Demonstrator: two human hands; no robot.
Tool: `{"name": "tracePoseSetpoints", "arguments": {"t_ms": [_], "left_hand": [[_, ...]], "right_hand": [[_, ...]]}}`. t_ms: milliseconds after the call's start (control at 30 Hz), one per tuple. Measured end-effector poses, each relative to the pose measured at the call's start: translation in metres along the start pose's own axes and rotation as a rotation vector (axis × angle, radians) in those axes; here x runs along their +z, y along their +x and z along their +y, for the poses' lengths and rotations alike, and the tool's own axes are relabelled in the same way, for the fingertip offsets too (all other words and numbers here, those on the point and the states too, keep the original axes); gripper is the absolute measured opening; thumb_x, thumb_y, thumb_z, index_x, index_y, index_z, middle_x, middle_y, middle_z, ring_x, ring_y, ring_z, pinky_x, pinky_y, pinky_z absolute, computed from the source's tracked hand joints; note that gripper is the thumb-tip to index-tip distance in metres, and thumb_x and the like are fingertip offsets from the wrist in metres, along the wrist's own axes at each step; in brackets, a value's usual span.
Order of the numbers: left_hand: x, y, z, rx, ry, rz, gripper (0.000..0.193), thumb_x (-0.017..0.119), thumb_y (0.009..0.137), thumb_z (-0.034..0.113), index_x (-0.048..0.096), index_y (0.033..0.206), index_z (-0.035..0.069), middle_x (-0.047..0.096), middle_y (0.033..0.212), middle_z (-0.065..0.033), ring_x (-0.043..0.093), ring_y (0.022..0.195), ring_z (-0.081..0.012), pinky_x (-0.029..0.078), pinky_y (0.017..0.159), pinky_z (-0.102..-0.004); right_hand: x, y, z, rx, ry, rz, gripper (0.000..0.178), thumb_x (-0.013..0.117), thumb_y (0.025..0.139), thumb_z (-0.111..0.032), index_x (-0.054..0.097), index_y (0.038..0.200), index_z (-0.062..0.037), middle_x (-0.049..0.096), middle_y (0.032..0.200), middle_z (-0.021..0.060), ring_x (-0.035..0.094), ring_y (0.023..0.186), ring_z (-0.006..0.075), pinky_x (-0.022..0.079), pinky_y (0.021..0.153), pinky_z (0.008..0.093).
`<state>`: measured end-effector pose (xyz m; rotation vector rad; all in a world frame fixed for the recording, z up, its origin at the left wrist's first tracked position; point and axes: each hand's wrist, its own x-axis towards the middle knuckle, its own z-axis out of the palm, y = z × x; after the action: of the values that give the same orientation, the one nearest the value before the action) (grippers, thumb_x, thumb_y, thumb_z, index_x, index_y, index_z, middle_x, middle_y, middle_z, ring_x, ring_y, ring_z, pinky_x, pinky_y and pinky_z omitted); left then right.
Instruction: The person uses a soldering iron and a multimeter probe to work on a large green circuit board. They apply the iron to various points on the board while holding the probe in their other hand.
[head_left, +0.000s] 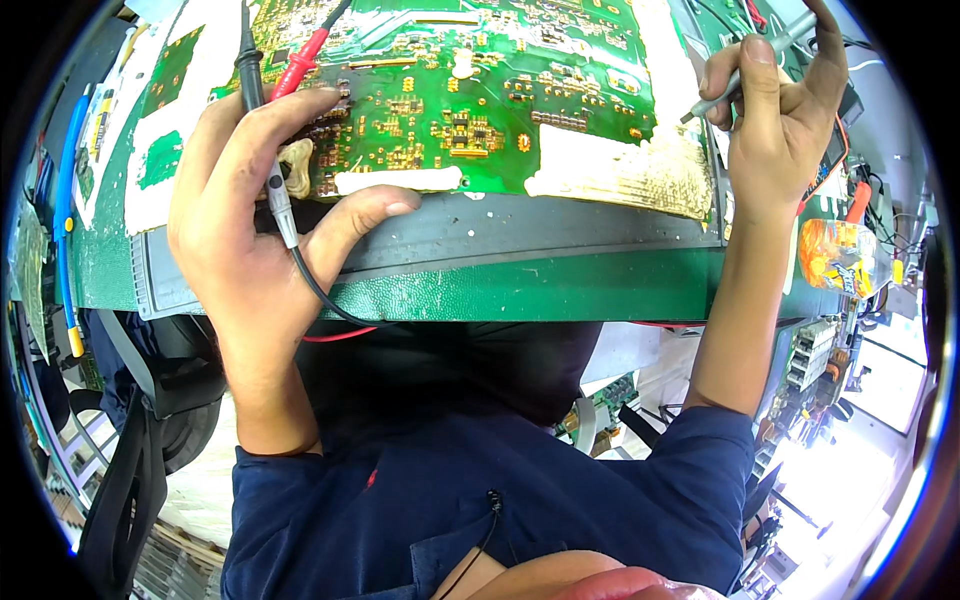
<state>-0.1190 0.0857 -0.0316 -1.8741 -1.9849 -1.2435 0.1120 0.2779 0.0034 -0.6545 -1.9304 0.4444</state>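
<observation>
- Board: flat green sheet, studded with coppery parts, on a gray slab; cream patches (grainy at right) edge it.
- Left hand: arched over its left side, thumb spread; a slim gray lead crosses the web (whether gripped, I cannot tell).
- Red probe and black probe: tapered, beside those fingers.
- Right hand: pinching a rod-shaped gray tool near the board's right edge.
- Table: pebbled green.

Green workbench, black chair at left, pale floor, bright glare at lower right
</observation>
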Motion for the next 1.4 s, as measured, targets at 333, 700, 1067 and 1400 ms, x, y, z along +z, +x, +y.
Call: {"name": "tracePoseSetpoints", "arguments": {"t_ms": [333, 700, 1067, 1400], "left_hand": [[0.001, -0.001, 0.0, -0.003, 0.005, 0.009, 0.063, 0.091, 0.063, 0.032, 0.068, 0.111, -0.001, 0.065, 0.099, -0.0126, 0.067, 0.092, -0.025, 0.052, 0.083, -0.0323], [0.004, 0.005, 0.001, 0.055, -0.019, 0.078, 0.06, 0.094, 0.057, 0.034, 0.071, 0.104, 0.004, 0.064, 0.091, -0.0095, 0.064, 0.08, -0.0234, 0.052, 0.072, -0.0322], [0.001, 0.0, 0.005, -0.026, -0.016, 0.037, 0.058, 0.092, 0.062, 0.03, 0.07, 0.109, 0.003, 0.066, 0.097, -0.012, 0.067, 0.089, -0.0261, 0.053, 0.079, -0.0332], [0.001, -0.001, 0.003, -0.036, -0.026, 0.042, 0.058, 0.092, 0.062, 0.03, 0.07, 0.11, 0.004, 0.067, 0.099, -0.0109, 0.067, 0.09, -0.025, 0.053, 0.08, -0.033]], "right_hand": [[-0.004, 0.0, 0.01, 0.183, 0.061, 0.073, 0.055, 0.053, 0.101, -0.012, 0.03, 0.15, -0.0064, 0.061, 0.062, 0.0035, 0.052, 0.044, 0.0065, 0.041, 0.042, 0.0188], [-0.052, 0.016, 0.014, 0.569, 0.175, -0.099, 0.04, 0.072, 0.086, -0.004, 0.053, 0.121, 0.0014, 0.066, 0.07, 0.0068, 0.059, 0.053, 0.0102, 0.045, 0.049, 0.0224], [-0.072, -0.007, 0.032, 0.6, 0.019, -0.139, 0.059, 0.079, 0.085, -0.017, 0.044, 0.124, 0.0104, 0.068, 0.074, 0.0096, 0.058, 0.058, 0.0097, 0.043, 0.054, 0.0208], [-0.061, -0.053, 0.014, 0.579, 0.108, 0.204, 0.028, 0.076, 0.086, -0.011, 0.059, 0.103, 0.0028, 0.069, 0.075, 0.008, 0.057, 0.059, 0.0073, 0.042, 0.054, 0.0197]]}}
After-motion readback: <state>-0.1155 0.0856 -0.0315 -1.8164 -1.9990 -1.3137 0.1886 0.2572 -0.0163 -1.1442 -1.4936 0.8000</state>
